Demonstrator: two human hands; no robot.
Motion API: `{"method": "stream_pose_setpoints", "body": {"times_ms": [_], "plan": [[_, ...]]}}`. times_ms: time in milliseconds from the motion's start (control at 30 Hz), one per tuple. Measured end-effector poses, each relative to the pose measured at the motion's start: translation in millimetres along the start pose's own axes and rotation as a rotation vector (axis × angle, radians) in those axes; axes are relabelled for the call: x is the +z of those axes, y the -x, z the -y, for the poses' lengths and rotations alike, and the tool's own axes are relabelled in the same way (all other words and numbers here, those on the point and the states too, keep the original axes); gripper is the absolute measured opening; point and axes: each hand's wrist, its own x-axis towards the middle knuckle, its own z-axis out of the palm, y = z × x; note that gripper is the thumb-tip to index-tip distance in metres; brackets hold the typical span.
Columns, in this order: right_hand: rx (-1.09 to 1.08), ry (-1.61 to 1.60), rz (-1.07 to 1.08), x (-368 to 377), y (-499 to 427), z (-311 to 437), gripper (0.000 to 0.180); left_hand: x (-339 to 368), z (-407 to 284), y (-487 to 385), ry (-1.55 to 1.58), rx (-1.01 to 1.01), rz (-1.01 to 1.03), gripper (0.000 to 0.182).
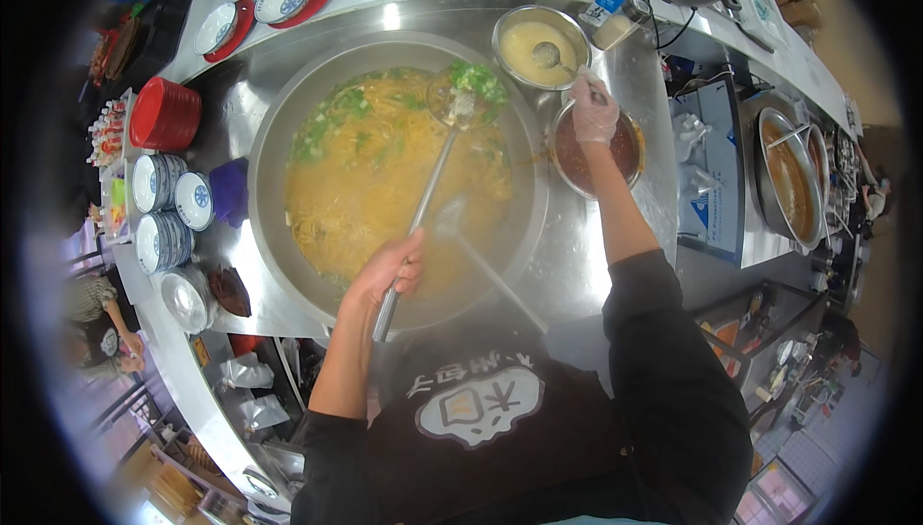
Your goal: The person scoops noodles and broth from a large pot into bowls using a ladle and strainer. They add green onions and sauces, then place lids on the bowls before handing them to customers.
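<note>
My left hand [389, 269] is bare and closed around the metal handle of a long ladle [433, 179]. The ladle's bowl, over the far right of a large round pot [270, 236], holds chopped green onion [477, 85] and a pale granular seasoning [462, 104]. Yellow noodles in cloudy broth [368, 186] fill the pot, with greens along its far left side. In a clear plastic glove, my right hand [595, 110] grips the handle of a small ladle [546, 55] whose bowl lies in a steel bowl of pale yellow liquid [523, 38]. Below that hand stands a bowl of red sauce [598, 157].
A second long-handled utensil [494, 272] leans in the pot's near right. Stacked patterned bowls [164, 244] and red bowls [166, 114] stand left. A seasoning jar [620, 24] and blue-white packet [604, 4] are at the back right. Another person [108, 316] is far left.
</note>
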Motion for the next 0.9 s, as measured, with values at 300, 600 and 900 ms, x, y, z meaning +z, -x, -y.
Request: {"method": "stream_pose_setpoints", "body": {"times_ms": [300, 600, 900], "plan": [[0.027, -0.169, 0.286, -39, 39, 66, 0.043, -3, 2, -4, 0.044, 0.013, 0.033, 0.044], [0.534, -0.778, 0.002, 13, 15, 56, 0.023, -13, 7, 4, 0.055, 0.015, 0.001, 0.042], [0.823, -0.884, 0.631, 9, 67, 12, 0.023, -48, -2, 60, 0.063, 0.072, 0.002, 0.044]]}}
